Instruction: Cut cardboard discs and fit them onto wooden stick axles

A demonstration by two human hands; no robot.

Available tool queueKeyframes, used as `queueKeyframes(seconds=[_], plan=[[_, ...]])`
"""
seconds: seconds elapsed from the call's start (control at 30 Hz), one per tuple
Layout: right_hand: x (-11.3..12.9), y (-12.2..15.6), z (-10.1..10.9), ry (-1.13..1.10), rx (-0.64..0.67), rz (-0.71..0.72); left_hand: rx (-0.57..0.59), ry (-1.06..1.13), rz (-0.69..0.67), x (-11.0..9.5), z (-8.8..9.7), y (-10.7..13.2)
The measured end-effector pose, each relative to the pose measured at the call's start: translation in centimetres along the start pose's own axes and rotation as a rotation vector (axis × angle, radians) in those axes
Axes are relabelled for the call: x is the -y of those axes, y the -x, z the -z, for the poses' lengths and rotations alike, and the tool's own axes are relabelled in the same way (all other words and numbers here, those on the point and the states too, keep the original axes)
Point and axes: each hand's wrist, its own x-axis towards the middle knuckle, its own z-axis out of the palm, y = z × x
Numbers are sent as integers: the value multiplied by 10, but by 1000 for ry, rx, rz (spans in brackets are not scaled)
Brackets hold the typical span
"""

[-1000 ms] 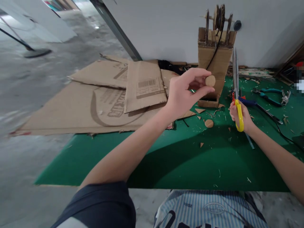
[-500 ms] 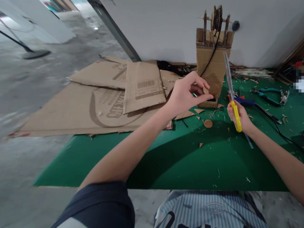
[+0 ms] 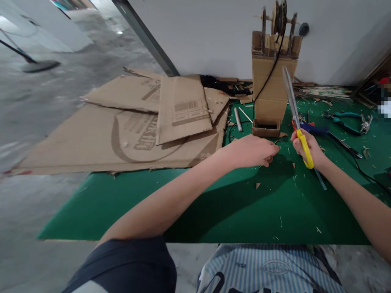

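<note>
Close to the person's striped shirt, the near edge of the green mat (image 3: 214,211) lies bare but for pale shavings and a small triangular cardboard scrap (image 3: 258,185). Past that, toward the middle of the mat, the left hand (image 3: 252,150) has dropped from where it was held up a second ago. It now rests palm down on the mat with its fingers curled under. The cardboard disc it pinched then is out of sight, as is the one that lay on the mat there, so I cannot tell whether the fingers grasp anything. Just to its right, the right hand (image 3: 308,146) is clenched on the yellow handle of the scissors (image 3: 291,101), whose blades point up and lean further left than before. Behind both hands the cardboard tower (image 3: 271,93) stands upright near the far edge, its base now uncovered. Flattened cardboard sheets (image 3: 122,134) overlap the far left corner, and pliers (image 3: 348,118) lie at the far right.
</note>
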Motion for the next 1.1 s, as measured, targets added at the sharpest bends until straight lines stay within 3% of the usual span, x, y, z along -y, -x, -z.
queueKeyframes(seconds=[0.13,0.43,0.6,0.9,1.03,1.1], plan=[[8,0,-2,-7,8,-24,-38,-109,-25,1,-4,-3],[14,1,-4,-30,14,-52,-23,28,4,12,-4,-3],[16,-1,-4,-12,-12,-49,-10,132,-44,17,-3,-3],[16,0,-4,-43,-17,-51,-9,73,41,18,-1,-5],[12,-1,-4,-119,-35,-31,-52,77,60,33,4,2],[6,-2,-4,-169,-56,-24,-135,29,150,46,6,6]])
